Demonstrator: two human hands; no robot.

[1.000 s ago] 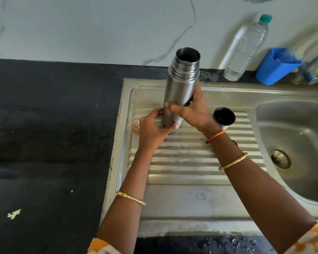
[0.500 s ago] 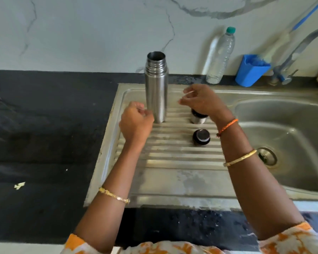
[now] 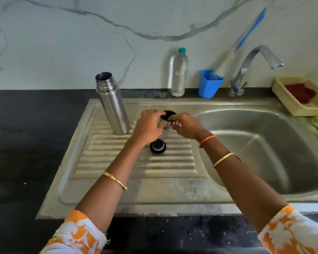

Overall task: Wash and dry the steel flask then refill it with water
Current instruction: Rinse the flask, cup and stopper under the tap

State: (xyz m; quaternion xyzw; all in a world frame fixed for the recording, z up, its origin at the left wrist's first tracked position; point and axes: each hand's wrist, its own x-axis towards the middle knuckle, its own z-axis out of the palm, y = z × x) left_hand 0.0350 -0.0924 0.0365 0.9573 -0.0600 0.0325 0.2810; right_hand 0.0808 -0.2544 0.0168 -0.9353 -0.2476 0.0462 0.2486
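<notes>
Both hands on the cup: my left hand (image 3: 148,126) and right hand (image 3: 186,126) have fingers curled round the small steel cup (image 3: 167,120), one from each side, held just above the draining board (image 3: 136,187). Its open mouth faces up, black inside.

Diff vs half a second ago: neither hand held anything then. Left was a loose fist right beside the flask, right hovered open over the cup, which stood on the ribs. A second ago both hands gripped the flask base and held it tilted.

Near to far:
- Orange-and-white sleeves at the bottom edge; gold bangle on each forearm, orange thread on the right wrist.
- Black stopper (image 3: 157,147) lies on the ribs, just under the left wrist, touching neither hand.
- Cup between the hands.
- Steel flask (image 3: 112,105) stands on its own at the back left of the draining board, well left of the hands, nobody touching it. Uncapped, mouth open, threaded neck bare. It looks to lean left at the top; can't tell if that's just the wide lens. Brushed body, clean, no visible drops.
- Sink basin (image 3: 264,151) to the right.
- Along the wall: plastic water bottle (image 3: 179,74) with green cap, blue holder (image 3: 209,84) with a bottle brush (image 3: 246,39) leaning in it, tap (image 3: 253,65), beige tray (image 3: 299,96) with something red.
</notes>
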